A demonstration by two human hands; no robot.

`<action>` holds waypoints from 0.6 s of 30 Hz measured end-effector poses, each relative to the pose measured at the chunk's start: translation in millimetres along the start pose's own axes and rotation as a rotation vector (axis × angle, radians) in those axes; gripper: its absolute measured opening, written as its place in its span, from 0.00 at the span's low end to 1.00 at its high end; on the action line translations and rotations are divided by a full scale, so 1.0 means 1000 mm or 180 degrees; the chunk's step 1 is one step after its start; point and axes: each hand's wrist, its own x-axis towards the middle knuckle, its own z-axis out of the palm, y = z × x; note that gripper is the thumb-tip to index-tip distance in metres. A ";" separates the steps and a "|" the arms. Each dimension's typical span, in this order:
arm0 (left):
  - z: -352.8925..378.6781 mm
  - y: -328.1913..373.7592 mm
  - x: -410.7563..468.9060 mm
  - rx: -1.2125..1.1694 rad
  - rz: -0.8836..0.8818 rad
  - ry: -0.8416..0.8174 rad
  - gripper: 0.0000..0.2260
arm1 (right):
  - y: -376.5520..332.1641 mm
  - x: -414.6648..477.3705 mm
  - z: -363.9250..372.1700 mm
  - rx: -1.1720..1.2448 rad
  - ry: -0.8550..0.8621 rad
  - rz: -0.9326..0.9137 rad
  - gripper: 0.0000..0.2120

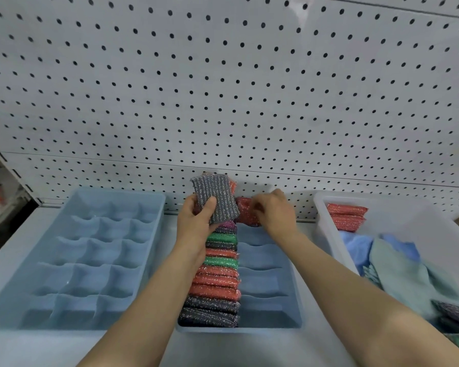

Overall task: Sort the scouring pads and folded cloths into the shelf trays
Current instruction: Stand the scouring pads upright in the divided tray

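Observation:
My left hand (196, 221) grips a grey glittery scouring pad (216, 198), with a red one partly hidden behind it, above the far end of the middle blue divided tray (297, 308). My right hand (273, 210) pinches a red scouring pad (245, 210) over the tray's far right slot. The tray's left column holds a row of several pads (217, 276) standing on edge: dark grey, red, green and purple. Its right column of slots stands bare.
A second blue divided tray (64, 260) lies at the left. A white bin (326, 229) at the right holds red pads (346, 215), blue and pale green folded cloths (398, 263) and dark pads (456, 313). A white pegboard (223, 88) rises behind.

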 end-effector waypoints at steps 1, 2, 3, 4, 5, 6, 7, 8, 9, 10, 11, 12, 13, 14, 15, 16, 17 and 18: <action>0.001 -0.001 -0.001 0.0015 -0.0012 -0.0037 0.07 | 0.003 -0.002 0.003 -0.0127 -0.0175 -0.0002 0.10; 0.002 -0.001 -0.001 0.0024 -0.0023 -0.0066 0.06 | 0.004 -0.003 0.006 -0.0115 -0.0241 0.0046 0.10; 0.002 -0.001 -0.002 0.0030 -0.0025 -0.0089 0.06 | 0.003 -0.003 0.005 0.0078 -0.0134 0.0127 0.10; 0.002 0.000 -0.002 0.0036 -0.0025 -0.0104 0.07 | -0.002 -0.004 0.002 0.0421 0.0140 0.0285 0.09; 0.001 0.000 -0.002 0.0045 -0.0019 -0.0112 0.07 | -0.010 -0.005 -0.004 0.0857 0.0472 0.0522 0.08; 0.002 0.001 -0.002 0.0061 -0.0002 -0.0117 0.08 | -0.020 -0.005 -0.013 0.1421 0.0679 0.0869 0.09; 0.003 0.001 -0.002 0.0096 0.0022 -0.0119 0.09 | -0.032 -0.005 -0.024 0.2113 0.0556 0.1310 0.12; 0.004 0.000 -0.003 0.0140 0.0058 -0.0133 0.10 | -0.041 -0.005 -0.030 0.2915 0.0138 0.1696 0.17; 0.007 0.000 -0.004 0.0186 0.0111 -0.0158 0.12 | -0.049 -0.005 -0.034 0.3607 -0.0392 0.1954 0.20; 0.009 -0.001 -0.005 0.0220 0.0164 -0.0190 0.13 | -0.052 -0.007 -0.035 0.4010 -0.0833 0.2025 0.21; 0.011 -0.002 -0.006 0.0243 0.0210 -0.0217 0.14 | -0.054 -0.008 -0.036 0.4199 -0.1083 0.1986 0.20; 0.013 -0.002 -0.007 0.0251 0.0239 -0.0231 0.14 | -0.053 -0.008 -0.037 0.4313 -0.1123 0.1964 0.18; 0.014 -0.003 -0.008 0.0247 0.0251 -0.0229 0.13 | -0.051 -0.008 -0.038 0.4452 -0.1051 0.1983 0.16; 0.013 -0.003 -0.009 0.0239 0.0259 -0.0207 0.12 | -0.046 -0.006 -0.040 0.4583 -0.0896 0.2052 0.16; 0.012 -0.003 -0.009 0.0247 0.0281 -0.0164 0.10 | -0.040 -0.004 -0.043 0.4608 -0.0684 0.2096 0.16; 0.010 -0.003 -0.009 0.0285 0.0308 -0.0095 0.08 | -0.031 -0.001 -0.046 0.4376 -0.0419 0.2067 0.17; 0.007 -0.002 -0.008 0.0347 0.0326 -0.0004 0.07 | -0.022 -0.001 -0.051 0.3889 -0.0166 0.1969 0.15; 0.004 -0.002 -0.008 0.0392 0.0323 0.0089 0.07 | -0.013 -0.001 -0.052 0.3313 0.0016 0.1814 0.14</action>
